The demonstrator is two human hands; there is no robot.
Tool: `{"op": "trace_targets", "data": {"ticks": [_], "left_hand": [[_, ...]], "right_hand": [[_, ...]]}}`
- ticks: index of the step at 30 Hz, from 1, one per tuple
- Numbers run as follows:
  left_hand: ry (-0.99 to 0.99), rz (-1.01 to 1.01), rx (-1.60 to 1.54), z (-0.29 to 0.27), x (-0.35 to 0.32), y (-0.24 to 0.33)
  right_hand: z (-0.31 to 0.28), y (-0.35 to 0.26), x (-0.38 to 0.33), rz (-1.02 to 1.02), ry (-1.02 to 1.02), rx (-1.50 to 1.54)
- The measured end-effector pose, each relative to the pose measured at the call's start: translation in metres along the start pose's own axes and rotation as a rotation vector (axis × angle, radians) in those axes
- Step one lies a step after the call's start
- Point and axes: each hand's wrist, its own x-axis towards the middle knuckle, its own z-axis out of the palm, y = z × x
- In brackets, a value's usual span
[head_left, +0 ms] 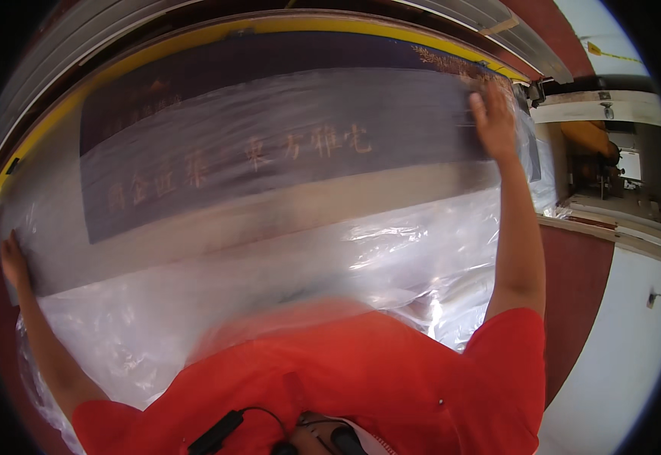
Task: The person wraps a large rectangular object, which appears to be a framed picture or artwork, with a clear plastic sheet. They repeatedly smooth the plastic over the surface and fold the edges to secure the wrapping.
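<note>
A wide grey panel with a dark purple printed area (216,178) and gold-coloured lettering stretches across the middle of the view. Clear plastic film (330,246) covers most of it, wrinkled and shiny along the near side. Near the panel's far right corner, my right hand (495,121) lies on the film, open, its thumb apart from the stretched fingers; motion blurs it a little. At the left edge of the film is my left hand (13,262), with its fingers extended along that edge and partly out of sight. Both arms are spread wide.
A yellow strip (300,25) runs along the panel's far edge, with grey metal rails (137,38) beyond it. At right, a pale ledge (603,108) borders an opening with cluttered equipment. Dark red floor (579,292) meets a white surface (634,341) at lower right.
</note>
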Motion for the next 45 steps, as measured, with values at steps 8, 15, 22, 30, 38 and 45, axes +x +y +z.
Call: {"op": "trace_targets", "data": {"ticks": [8, 15, 22, 30, 38, 45], "left_hand": [[-0.422, -0.528, -1.201, -0.044, 0.003, -0.06], [-0.425, -0.303, -1.427, -0.13, -0.067, -0.088], [0.206, 0.429, -0.351, -0.086, -0.004, -0.122], [0.282, -0.204, -0.559, 0.044, 0.076, 0.016], [-0.002, -0.258, -0.355, 0.062, 0.135, 0.065], [0.014, -0.292, -0.942, 0.083, 0.138, 0.042]], "right_hand": [[-0.014, -0.056, -0.008, -0.147, 0.08, 0.172], [0.002, -0.048, 0.015, -0.1, 0.303, 0.242], [-0.065, -0.078, 0.01, 0.195, 0.201, 1.241], [0.005, -0.007, 0.056, 0.147, 0.282, 0.563], [0.041, 0.0, 0.113, 0.47, 0.234, 0.586], [0.054, -0.009, 0.108, 0.563, 0.353, 0.601]]}}
